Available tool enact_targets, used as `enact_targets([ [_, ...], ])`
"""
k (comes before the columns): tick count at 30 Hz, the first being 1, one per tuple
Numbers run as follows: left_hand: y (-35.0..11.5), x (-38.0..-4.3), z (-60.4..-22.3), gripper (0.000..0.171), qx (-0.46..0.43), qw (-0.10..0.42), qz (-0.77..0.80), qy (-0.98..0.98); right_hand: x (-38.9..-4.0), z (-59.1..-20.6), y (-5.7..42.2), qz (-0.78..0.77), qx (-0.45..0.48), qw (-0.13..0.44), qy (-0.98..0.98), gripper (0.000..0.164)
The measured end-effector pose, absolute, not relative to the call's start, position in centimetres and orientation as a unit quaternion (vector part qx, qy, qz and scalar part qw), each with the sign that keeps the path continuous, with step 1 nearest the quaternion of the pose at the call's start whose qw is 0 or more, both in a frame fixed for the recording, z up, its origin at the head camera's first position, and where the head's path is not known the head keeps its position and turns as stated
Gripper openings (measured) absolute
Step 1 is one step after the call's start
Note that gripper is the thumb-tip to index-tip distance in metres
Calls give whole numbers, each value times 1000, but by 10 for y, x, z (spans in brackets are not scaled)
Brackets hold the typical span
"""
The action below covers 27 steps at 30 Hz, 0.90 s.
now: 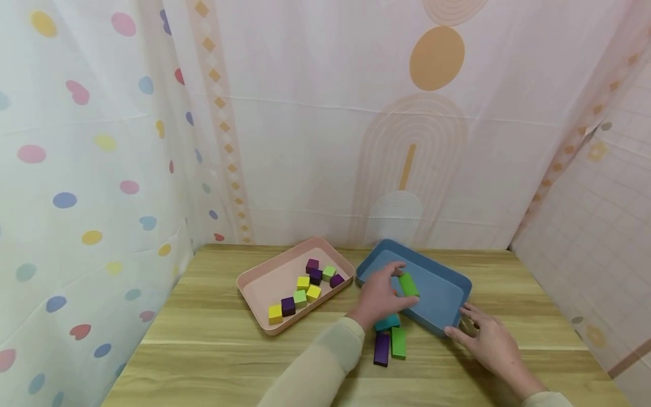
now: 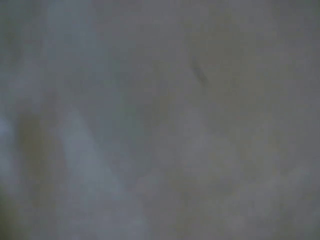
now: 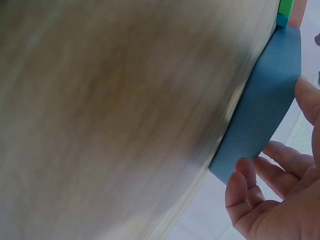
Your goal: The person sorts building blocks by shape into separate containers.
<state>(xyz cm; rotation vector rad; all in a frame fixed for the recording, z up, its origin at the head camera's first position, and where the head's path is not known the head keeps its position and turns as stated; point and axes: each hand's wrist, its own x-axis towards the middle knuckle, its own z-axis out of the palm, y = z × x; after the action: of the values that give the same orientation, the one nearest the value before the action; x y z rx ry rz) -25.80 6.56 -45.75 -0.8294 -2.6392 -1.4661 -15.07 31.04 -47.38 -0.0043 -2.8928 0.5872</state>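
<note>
My left hand (image 1: 378,297) reaches over the blue tray (image 1: 439,305), its thumb and fingers holding a green block (image 1: 408,285) at opposite ends. A bit of red-orange shows beside that hand, mostly hidden. With thumb and fingertips, my right hand (image 1: 490,342) holds the tray's near right corner; in the right wrist view the fingers (image 3: 280,167) touch the tray's outer wall (image 3: 260,100). In front of the tray lie a teal block (image 1: 387,323), a second green block (image 1: 399,343) and a purple block (image 1: 382,349). The left wrist view is too blurred to read.
Left of the blue tray stands a pink tray (image 1: 254,294) with several yellow, dark purple and light green cubes along its near right side. Both trays sit on a wood-grain table (image 1: 203,350). Patterned curtains (image 1: 305,141) hang behind the table and at its sides.
</note>
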Motion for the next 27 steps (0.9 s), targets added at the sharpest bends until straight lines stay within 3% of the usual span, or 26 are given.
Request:
enact_targets([
  [13, 105, -248, -473, 75, -196, 102, -277, -935, -151, -474, 310, 202, -4, 94, -975, 83],
  [27, 128, -245, -482, 65, -70, 118, -201, -970, -149, -470, 309, 210, -9, 79, -974, 86],
])
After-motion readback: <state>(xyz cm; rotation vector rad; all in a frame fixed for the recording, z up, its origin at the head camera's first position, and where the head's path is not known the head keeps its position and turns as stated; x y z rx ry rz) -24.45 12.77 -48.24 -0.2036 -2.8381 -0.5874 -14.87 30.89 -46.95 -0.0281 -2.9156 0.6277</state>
